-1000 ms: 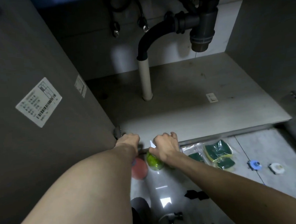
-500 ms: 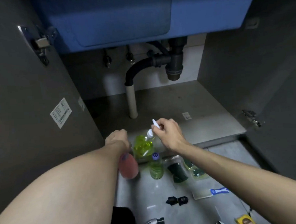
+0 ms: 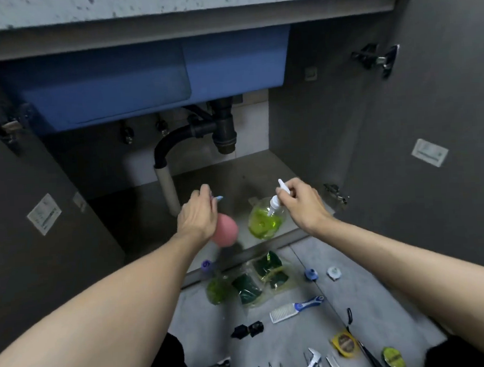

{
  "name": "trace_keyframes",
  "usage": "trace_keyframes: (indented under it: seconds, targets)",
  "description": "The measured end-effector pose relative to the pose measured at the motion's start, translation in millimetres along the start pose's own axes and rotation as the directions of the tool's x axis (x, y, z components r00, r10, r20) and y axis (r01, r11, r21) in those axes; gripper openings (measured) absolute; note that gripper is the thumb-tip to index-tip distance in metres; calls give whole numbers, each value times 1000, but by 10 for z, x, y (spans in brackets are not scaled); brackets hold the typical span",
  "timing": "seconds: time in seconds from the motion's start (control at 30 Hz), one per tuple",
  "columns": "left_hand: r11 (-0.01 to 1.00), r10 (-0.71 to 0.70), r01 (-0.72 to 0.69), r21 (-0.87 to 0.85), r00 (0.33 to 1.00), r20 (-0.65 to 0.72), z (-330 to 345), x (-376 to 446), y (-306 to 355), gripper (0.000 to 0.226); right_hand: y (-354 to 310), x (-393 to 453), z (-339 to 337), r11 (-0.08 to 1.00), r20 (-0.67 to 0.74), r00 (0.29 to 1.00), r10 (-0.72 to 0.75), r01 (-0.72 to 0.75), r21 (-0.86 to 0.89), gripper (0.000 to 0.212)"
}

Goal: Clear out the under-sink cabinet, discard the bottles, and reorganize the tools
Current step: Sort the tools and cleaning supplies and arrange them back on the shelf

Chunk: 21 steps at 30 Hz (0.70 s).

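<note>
The right hand has its grip pinched on the white pump head of a bottle of yellow-green liquid, which hangs by that top alone above the front edge of the cabinet floor. The left hand has its grip closed around the neck of a pink bottle, a pale blue nozzle showing past the fingers; this bottle also hangs clear of any surface.

The likeliest trouble seems to lie with the right hand: a pump head is a thin hold for a bottle that looks well filled, and if the top unscrews or the fingers slip, the bottle would drop and could spill. A swing of either bottle could also strike the drain pipe just behind the left hand.

Below, on the floor, another green bottle with a purple cap and packed green sponges lie close to the cabinet edge, with a blue-handled brush nearer the person. A dropped bottle would probably land among them, and stepping back blind risks treading on the tools spread there.
</note>
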State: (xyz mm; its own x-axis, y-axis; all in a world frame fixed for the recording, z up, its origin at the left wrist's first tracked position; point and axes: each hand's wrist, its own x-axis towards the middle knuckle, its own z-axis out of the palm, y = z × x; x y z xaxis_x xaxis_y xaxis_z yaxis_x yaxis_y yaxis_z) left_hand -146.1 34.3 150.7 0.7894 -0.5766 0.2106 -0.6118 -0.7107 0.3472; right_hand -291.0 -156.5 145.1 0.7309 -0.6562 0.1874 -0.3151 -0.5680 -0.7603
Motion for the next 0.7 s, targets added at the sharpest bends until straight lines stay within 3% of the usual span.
trace_keyframes:
  seconds: [0.23, 0.37, 0.53, 0.7]
  targets:
    - [988, 136, -138, 73, 990, 32, 66, -46, 80, 22, 138, 236, -189, 987, -13, 992, 124, -125, -100, 28]
    - [979, 201, -202, 9, 979, 25, 170, 178, 88, 19, 278, 509, -169, 982, 42, 987, 153, -147, -116, 35]
    - [991, 89, -88, -102, 996, 9, 625, 548, 88, 20, 536, 929, 8, 982, 112, 979, 173, -162, -99, 34]
    - [985, -27, 33, -170, 999, 35, 1160, 935, 71, 24, 921, 1246, 307, 973, 84, 970, 227, -222, -66, 34]
